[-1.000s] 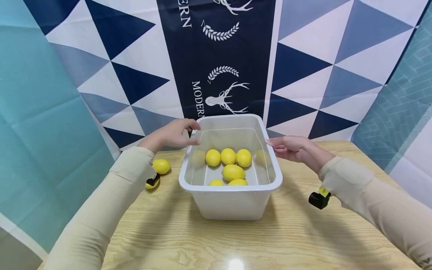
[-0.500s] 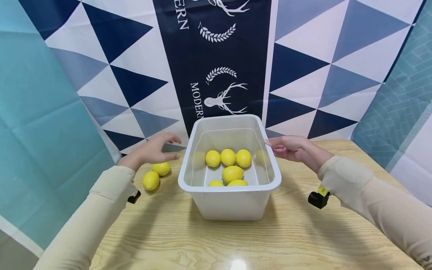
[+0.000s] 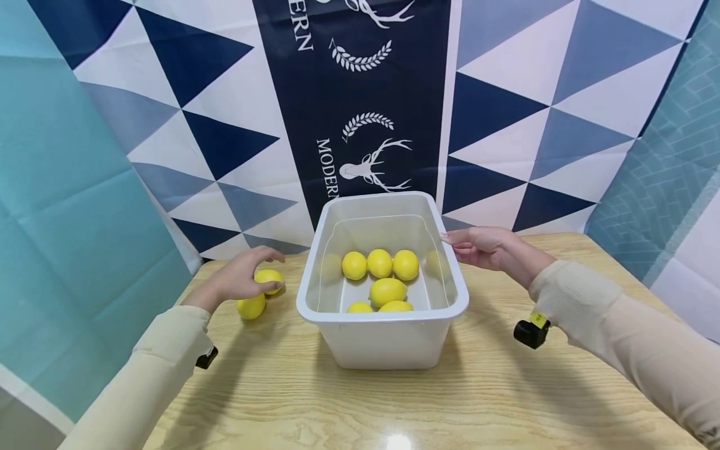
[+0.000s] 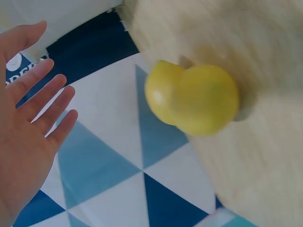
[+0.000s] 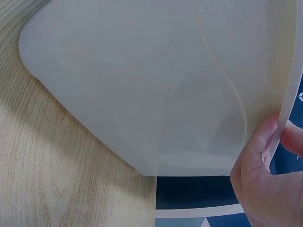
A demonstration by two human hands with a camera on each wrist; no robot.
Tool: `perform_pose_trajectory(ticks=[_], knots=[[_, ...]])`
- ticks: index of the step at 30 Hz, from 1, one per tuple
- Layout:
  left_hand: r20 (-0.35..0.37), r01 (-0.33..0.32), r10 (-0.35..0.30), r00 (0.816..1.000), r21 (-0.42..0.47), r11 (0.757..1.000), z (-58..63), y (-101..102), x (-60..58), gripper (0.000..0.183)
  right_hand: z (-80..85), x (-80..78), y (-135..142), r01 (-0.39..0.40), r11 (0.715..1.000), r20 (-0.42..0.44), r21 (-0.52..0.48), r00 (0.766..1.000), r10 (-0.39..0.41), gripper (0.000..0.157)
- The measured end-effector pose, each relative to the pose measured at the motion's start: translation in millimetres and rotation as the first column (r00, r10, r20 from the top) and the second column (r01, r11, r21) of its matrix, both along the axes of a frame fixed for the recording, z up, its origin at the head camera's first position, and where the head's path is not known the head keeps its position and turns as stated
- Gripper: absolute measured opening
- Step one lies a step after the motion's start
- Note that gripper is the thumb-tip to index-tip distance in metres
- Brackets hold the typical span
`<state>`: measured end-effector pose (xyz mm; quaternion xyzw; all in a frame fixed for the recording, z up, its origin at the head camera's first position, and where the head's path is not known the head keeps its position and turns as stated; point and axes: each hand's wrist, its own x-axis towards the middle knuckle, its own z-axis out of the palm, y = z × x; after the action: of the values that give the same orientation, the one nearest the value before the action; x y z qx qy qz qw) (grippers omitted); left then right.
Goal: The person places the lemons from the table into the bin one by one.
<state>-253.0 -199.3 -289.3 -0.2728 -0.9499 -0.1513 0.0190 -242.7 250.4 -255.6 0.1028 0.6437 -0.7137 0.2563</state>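
My left hand (image 3: 239, 276) hovers over two lemons at the left of the table, fingers spread and nothing in them. One lemon (image 3: 269, 275) shows between thumb and fingers in the head view; a nearer lemon (image 3: 251, 307) lies just below the hand. In the left wrist view that hand (image 4: 28, 127) has its palm showing, apart from the lemons. A white plastic tub (image 3: 388, 340) stands upright in the middle with several lemons (image 3: 388, 291) on its floor. My right hand (image 3: 484, 247) pinches the tub's right rim, thumb and fingers on opposite sides in the right wrist view.
A light wooden table (image 3: 360, 412) bears everything. Behind the tub hangs a patterned cloth (image 3: 360, 94) with navy and white triangles, and a teal cloth (image 3: 84, 219) borders the left. Each wrist carries a small black camera (image 3: 530, 334).
My left hand has moved from the tub's left rim leftward and down to the two loose lemons. The right hand has kept its place on the rim.
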Motion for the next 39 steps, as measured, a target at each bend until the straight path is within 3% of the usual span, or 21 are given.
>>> perform_pose_trajectory(ticks=[8, 14, 24, 32, 39], knots=[[-0.026, -0.004, 0.002, 1.000, -0.106, 0.994, -20.1, -20, 5.2, 0.045, -2.5, 2.0, 1, -0.007, 1.000, -0.007, -0.005, 1.000, 0.007, 0.024], [-0.020, -0.009, 0.007, 1.000, -0.121, 0.993, -30.4, -36, 7.6, 0.043, -0.9, 1.7, 2, -0.015, 1.000, -0.012, -0.004, 1.000, 0.015, 0.024], [-0.065, 0.020, -0.033, 0.997, -0.192, 0.981, -35.0, -46, 10.8, 0.044, 1.2, 0.1, 0, -0.012, 1.000, 0.004, 0.003, 1.000, 0.012, 0.024], [-0.112, 0.043, -0.072, 0.991, -0.244, 0.969, -40.3, -49, 5.7, 0.052, 0.1, 0.5, 0, -0.001, 1.000, 0.015, -0.007, 1.000, 0.001, 0.025], [-0.083, 0.024, -0.048, 0.995, -0.268, 0.963, -42.7, -48, 2.2, 0.053, 1.0, 0.7, 1, -0.012, 1.000, 0.006, -0.018, 1.000, 0.012, 0.024]])
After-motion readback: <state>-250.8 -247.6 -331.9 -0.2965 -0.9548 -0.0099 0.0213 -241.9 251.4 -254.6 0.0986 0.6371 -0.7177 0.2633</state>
